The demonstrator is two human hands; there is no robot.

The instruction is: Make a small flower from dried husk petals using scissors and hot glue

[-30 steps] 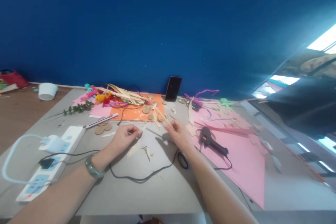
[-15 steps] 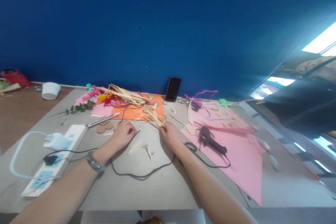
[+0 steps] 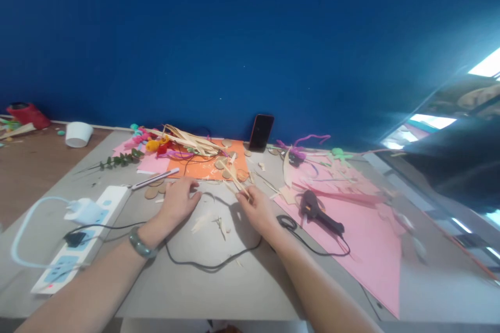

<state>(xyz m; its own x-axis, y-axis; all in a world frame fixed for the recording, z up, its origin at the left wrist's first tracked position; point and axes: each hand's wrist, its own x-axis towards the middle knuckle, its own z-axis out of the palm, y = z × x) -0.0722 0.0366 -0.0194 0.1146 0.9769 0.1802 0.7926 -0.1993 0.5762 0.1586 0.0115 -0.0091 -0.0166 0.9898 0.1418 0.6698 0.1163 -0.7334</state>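
Observation:
My right hand [image 3: 258, 212] is closed with a pinch on a bundle of pale dried husk strips [image 3: 235, 177], which points away toward the orange sheet [image 3: 197, 167]. My left hand [image 3: 180, 201] rests low over the grey table, its thumb apart from the fingers and nothing visible between them. Small round wooden slices [image 3: 152, 192] lie just beyond its wrist side, close to a white and grey pen-like cutter [image 3: 155, 179]. Between the two hands, husk scraps [image 3: 222, 227] are scattered on the tabletop.
A black glue gun [image 3: 321, 213] lies on pink sheets [image 3: 371, 250], its cable looping across the front. On the left are a white power strip [image 3: 82, 239] and a leafy sprig [image 3: 122, 160]. A phone [image 3: 261, 132] leans on the blue wall; more husk strips [image 3: 191, 140] lie nearby.
My left hand has opened from a closed pinch, its thumb moving away from the fingers. The right hand has shifted slightly nearer, still gripping the husk strips. The view has turned a little.

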